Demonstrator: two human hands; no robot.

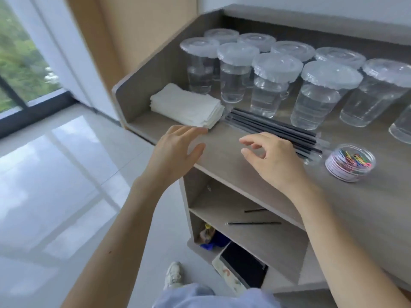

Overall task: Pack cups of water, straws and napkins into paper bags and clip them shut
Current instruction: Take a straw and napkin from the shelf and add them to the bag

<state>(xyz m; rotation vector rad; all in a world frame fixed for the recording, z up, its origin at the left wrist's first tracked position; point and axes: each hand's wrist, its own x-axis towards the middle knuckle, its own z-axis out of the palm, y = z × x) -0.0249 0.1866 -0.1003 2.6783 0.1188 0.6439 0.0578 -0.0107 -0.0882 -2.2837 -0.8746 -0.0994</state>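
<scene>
Reaching over the front edge of the matte wood-grain counter (222, 150), both hands are empty. Left of the straws (273, 127), the left hand (175, 150) spreads straight, relaxed fingers, their tips just short of the napkins' near corner. The right hand (273, 161) covers the straws' near end, fingers loosely curled, thumb and forefinger parted, gripping nothing. The straws are thin black tubes in clear wrappers, lying as a flat bundle. Just right of the straws stands a round clear tub (350, 162) of coloured paper clips. Left of the straws sits a squared stack of soft white napkins (186, 106). Beyond the straws, clear tapered plastic cups (235, 74) of water stand in rows, each sealed with crinkled film.
</scene>
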